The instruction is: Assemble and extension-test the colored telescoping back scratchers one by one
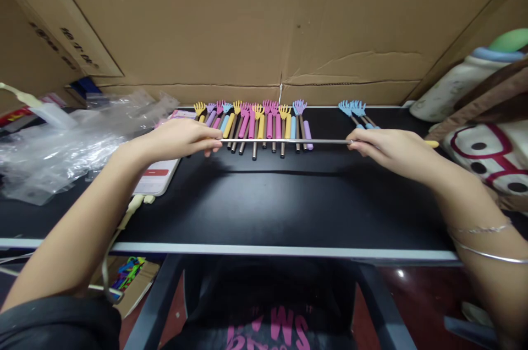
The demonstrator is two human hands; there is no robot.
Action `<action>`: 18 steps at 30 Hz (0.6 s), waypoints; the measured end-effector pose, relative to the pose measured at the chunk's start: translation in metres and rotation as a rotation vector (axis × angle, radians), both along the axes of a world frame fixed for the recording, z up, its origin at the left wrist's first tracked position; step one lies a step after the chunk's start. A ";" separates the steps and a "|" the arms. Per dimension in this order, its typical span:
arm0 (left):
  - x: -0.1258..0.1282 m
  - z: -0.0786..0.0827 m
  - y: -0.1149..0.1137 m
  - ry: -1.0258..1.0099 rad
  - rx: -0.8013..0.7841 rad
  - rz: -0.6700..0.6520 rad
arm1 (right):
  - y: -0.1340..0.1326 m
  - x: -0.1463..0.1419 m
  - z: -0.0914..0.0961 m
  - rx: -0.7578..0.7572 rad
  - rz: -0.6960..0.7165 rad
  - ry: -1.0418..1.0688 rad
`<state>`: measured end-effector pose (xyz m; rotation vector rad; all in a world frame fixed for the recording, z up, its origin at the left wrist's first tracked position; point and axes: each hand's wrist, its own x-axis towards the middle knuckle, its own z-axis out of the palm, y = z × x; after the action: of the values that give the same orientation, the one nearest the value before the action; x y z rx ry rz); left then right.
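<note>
My left hand (185, 138) and my right hand (385, 146) each pinch one end of a thin, extended metal rod (284, 141), a telescopic back scratcher held level above the black table (268, 201). A yellow grip end (432, 143) sticks out past my right hand. Behind the rod lies a row of several small back scratchers (256, 121) with yellow, pink, purple and blue claw heads and handles. Two blue ones (355, 111) lie apart to the right, near my right hand.
A cardboard wall (264, 25) closes off the back. Crumpled clear plastic bags (70, 141) lie at the left, a phone (159, 176) with a cable under my left forearm. A patterned bag (490, 157) and a white bottle (449, 88) stand at the right.
</note>
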<state>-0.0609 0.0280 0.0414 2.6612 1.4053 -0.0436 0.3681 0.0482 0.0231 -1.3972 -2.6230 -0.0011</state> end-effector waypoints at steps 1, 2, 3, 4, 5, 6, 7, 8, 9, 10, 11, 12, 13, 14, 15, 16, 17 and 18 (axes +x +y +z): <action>-0.001 0.000 0.000 -0.001 -0.011 0.003 | 0.000 0.000 0.001 -0.010 0.000 0.000; -0.002 0.000 0.000 -0.004 -0.016 0.006 | 0.000 0.000 0.002 -0.022 -0.001 -0.002; -0.002 0.000 0.000 -0.007 -0.020 0.008 | 0.000 0.000 0.002 -0.034 -0.001 -0.007; -0.003 0.000 0.000 -0.011 -0.026 0.008 | 0.000 0.000 0.003 -0.045 -0.001 -0.011; -0.004 0.000 0.001 -0.015 -0.034 0.004 | 0.000 0.000 0.004 -0.056 0.001 -0.014; -0.004 0.001 0.001 -0.020 -0.045 -0.005 | 0.000 0.000 0.005 -0.066 0.003 -0.015; -0.005 0.001 0.001 -0.025 -0.058 -0.018 | 0.000 -0.001 0.005 -0.076 0.005 -0.015; -0.005 0.002 0.002 -0.030 -0.070 -0.031 | 0.000 -0.001 0.006 -0.084 0.006 -0.013; -0.006 0.003 0.002 -0.035 -0.082 -0.042 | 0.000 0.000 0.007 -0.092 0.005 -0.011; -0.006 0.003 0.002 -0.040 -0.094 -0.048 | 0.000 0.000 0.008 -0.100 0.001 -0.012; -0.007 0.004 0.003 -0.044 -0.106 -0.048 | 0.000 0.001 0.009 -0.107 -0.005 -0.016; -0.009 0.004 0.003 -0.047 -0.117 -0.043 | 0.001 0.003 0.010 -0.115 -0.014 -0.024; -0.010 0.004 0.004 -0.051 -0.128 -0.034 | 0.001 0.005 0.011 -0.125 -0.025 -0.037; -0.012 0.004 0.004 -0.056 -0.140 -0.024 | 0.002 0.008 0.012 -0.139 -0.033 -0.052; -0.014 0.004 0.005 -0.062 -0.152 -0.015 | 0.004 0.011 0.012 -0.153 -0.038 -0.063; -0.015 0.004 0.005 -0.070 -0.162 -0.008 | 0.005 0.015 0.013 -0.172 -0.034 -0.068; -0.017 0.004 0.006 -0.078 -0.173 -0.003 | 0.007 0.020 0.013 -0.194 -0.019 -0.065; -0.018 0.004 0.006 -0.085 -0.182 0.000 | 0.009 0.025 0.013 -0.215 0.003 -0.055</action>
<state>-0.0789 0.0340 0.0455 2.4856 1.3087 -0.0552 0.3929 0.0567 0.0358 -1.4773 -2.7381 0.2543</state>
